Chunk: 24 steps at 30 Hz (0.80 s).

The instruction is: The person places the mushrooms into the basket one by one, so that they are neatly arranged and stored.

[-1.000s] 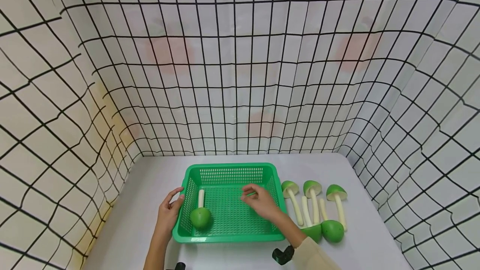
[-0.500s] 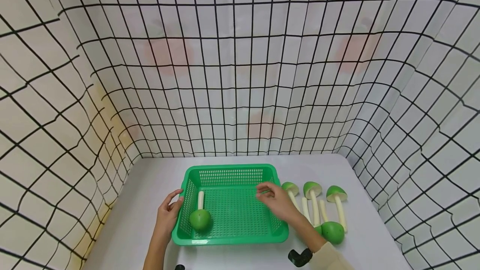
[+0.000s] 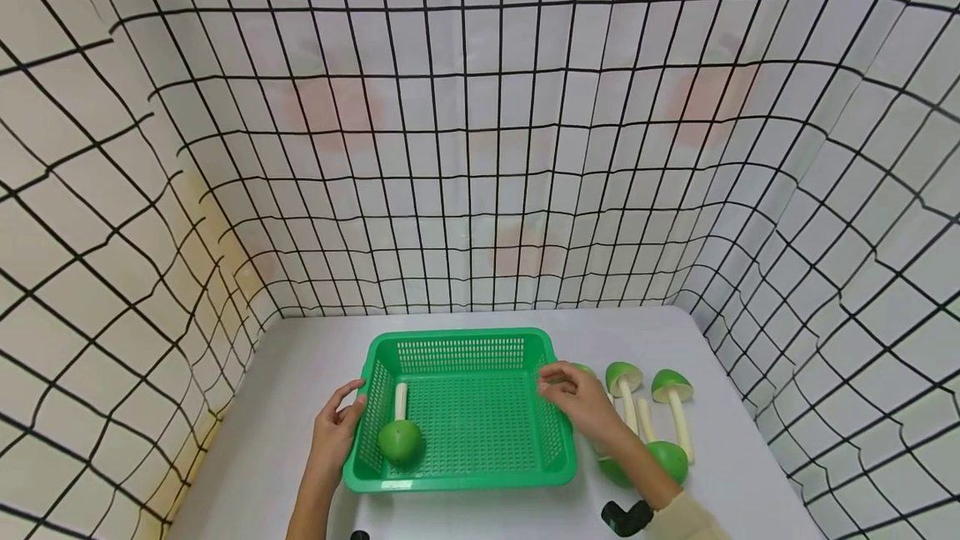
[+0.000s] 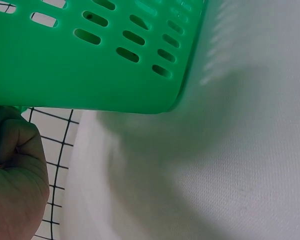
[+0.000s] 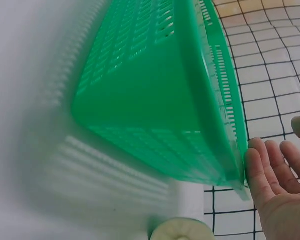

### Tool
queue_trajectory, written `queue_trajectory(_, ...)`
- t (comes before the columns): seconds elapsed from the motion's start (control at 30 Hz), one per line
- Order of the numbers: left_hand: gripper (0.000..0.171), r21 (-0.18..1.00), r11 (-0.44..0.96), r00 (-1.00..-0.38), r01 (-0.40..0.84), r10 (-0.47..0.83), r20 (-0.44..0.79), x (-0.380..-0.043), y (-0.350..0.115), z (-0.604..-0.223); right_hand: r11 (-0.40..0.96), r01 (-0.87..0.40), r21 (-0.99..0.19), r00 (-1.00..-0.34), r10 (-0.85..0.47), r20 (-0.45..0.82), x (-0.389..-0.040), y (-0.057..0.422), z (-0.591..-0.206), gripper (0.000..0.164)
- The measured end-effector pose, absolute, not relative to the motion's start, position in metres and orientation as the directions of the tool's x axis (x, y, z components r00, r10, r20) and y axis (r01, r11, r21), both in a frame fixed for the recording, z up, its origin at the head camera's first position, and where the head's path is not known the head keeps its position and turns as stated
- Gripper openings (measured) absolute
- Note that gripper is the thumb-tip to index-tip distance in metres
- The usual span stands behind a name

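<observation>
A green plastic basket (image 3: pixel 480 432) with slotted walls stands on the white table. Lying at its left end is one mushroom (image 3: pixel 400 442) with a round green cap and a pale stem. My left hand (image 3: pixel 335 432) holds the basket's left rim, thumb and fingers at the edge; the left wrist view shows its curled fingers (image 4: pixel 20 137) under the rim. Over the right rim is my right hand (image 3: pixel 588 407), fingers loosely bent and holding nothing. In the right wrist view its fingers (image 5: pixel 262 165) are right beside the rim, thumb apart.
Several more green-capped mushrooms (image 3: pixel 678 419) lie right of the basket, partly hidden by my right forearm. A black grid net (image 3: pixel 465 190) encloses the table (image 3: pixel 247 440) at the back and sides. A black device (image 3: pixel 627 517) sits at my right wrist.
My right hand has moved rightward from above the middle-right of the basket to its right rim. The left hand stays at the left rim, and the mushroom in the basket stays put.
</observation>
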<state>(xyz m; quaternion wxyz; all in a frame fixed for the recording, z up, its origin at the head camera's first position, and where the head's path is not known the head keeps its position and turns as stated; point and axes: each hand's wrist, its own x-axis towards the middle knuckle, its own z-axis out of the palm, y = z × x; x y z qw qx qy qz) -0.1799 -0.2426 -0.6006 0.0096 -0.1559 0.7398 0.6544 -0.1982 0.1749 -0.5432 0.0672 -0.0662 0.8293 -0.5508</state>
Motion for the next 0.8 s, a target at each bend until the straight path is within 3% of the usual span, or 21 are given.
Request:
queue_trajectory(0.37, 0.048, 0.963, 0.098, -0.949, -0.25, -0.221, -0.224, -0.179, -0.242, -0.601, 0.393, 0.011, -0.919, -0.993, -0.106, -0.057, -0.193, 0.19, -0.535, 0.037)
queue_trajectory(0.8, 0.049, 0.965, 0.094, -0.952, -0.243, -0.213, -0.219, -0.18, -0.242, -0.602, 0.361, -0.011, -0.933, -0.993, -0.111, -0.031, -0.196, 0.219, -0.538, 0.042)
